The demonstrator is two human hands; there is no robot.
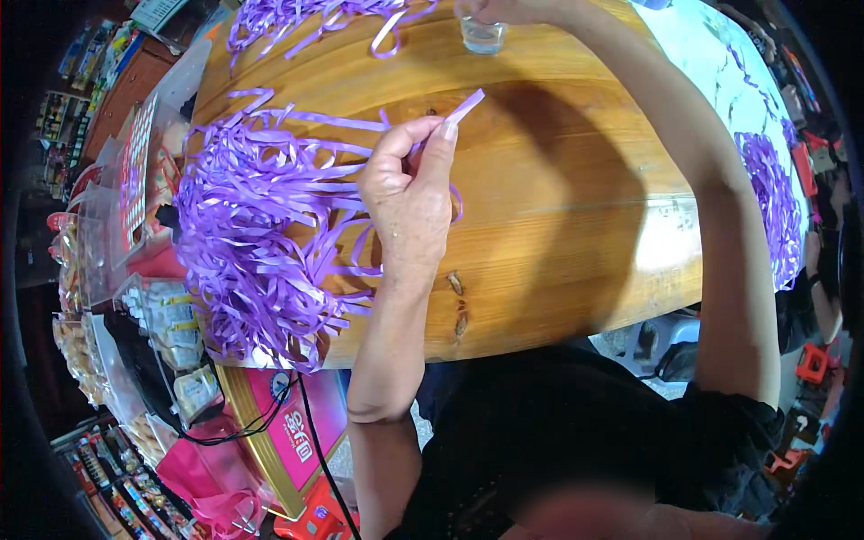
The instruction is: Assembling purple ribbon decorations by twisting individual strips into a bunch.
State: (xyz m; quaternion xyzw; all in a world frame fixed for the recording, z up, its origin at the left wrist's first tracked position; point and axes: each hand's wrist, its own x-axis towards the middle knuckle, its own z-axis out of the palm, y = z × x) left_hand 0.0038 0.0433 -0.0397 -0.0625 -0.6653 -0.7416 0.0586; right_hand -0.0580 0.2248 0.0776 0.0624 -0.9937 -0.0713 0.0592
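Observation:
Above the wooden table, my left hand [407, 193] is closed, with a narrow purple ribbon [466, 106] pinched between thumb and forefinger. The ribbon's short free end sticks up past my fingertips. A large tangled heap of purple ribbons [265, 225] lies left of this hand, with several strands trailing toward it. My right hand [517, 9] reaches to the far edge of the view, at the rim of a small clear cup [483, 38]. The cup seems to hold a clear liquid. The picture's edge cuts off part of that hand, and its fingers do not show well enough to read.
More purple ribbons [306, 20] lie at the table's far left. Another ribbon bunch [769, 198] is on a pale surface at the right. Clear plastic boxes [108, 216] and packaged goods crowd the table's left side. A black cable [315, 432] hangs near a pink gold-framed box [292, 414].

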